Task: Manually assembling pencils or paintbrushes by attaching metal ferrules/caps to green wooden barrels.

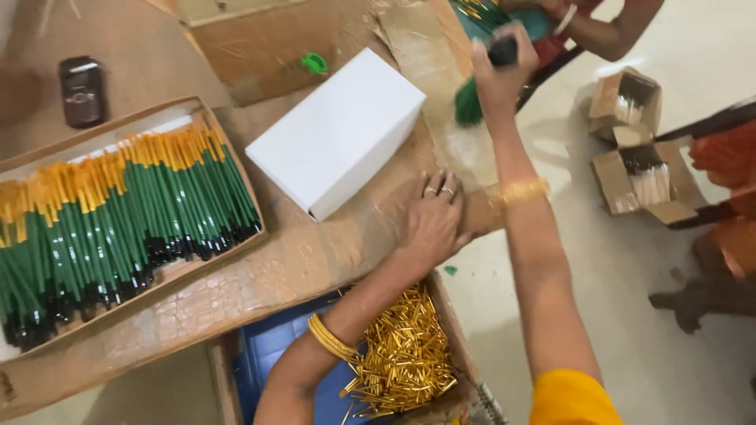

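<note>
Right hand [501, 69] raised at far edge of surface [260, 275], fingers closed around a dark grip; a green bundle [468, 102] hangs just below the fist. Left hand [434, 220] flat on the surface, palm down, fingers spread, holding nothing; rings on two fingers. White box [337, 130] lies just left of both hands, closed. Further left, a tray [244, 177] packed with green pens [134, 212], yellow ends up. Below the left forearm, a box of gold tips [402, 354]. Phone [82, 90] at far left. Two small cartons [642, 153] on the floor, right.
</note>
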